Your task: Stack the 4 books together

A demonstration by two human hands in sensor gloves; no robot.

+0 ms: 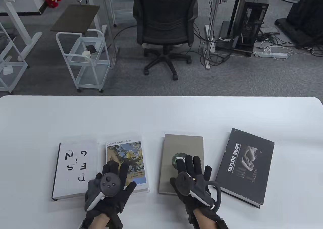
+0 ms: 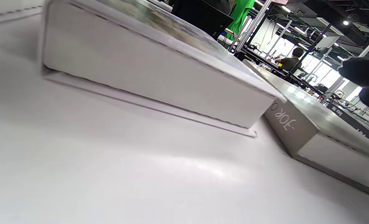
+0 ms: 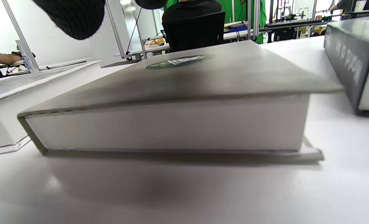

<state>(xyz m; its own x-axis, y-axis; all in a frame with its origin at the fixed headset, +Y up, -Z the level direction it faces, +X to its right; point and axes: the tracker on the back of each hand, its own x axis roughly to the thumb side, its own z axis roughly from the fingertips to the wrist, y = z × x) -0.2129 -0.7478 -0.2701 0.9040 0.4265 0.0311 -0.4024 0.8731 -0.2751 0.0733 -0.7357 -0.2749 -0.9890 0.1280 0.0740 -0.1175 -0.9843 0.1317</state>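
Observation:
Four books lie side by side on the white table (image 1: 161, 113). From the left they are a white book with black letters (image 1: 73, 171), the "Flower language" book (image 1: 131, 153), a grey-tan book (image 1: 181, 148) and a dark "Taylor Swift" book (image 1: 246, 166). My left hand (image 1: 121, 176) is spread open over the near end of the Flower language book (image 2: 156, 71). My right hand (image 1: 188, 168) is spread open over the near half of the grey-tan book (image 3: 184, 102). Its fingertips (image 3: 75, 15) hang above the cover. Neither hand grips anything.
The Taylor Swift book (image 3: 349, 59) lies slightly turned, close to the right of the grey-tan book. Beyond the table's far edge stand an office chair (image 1: 164, 24) and a white cart (image 1: 83, 60).

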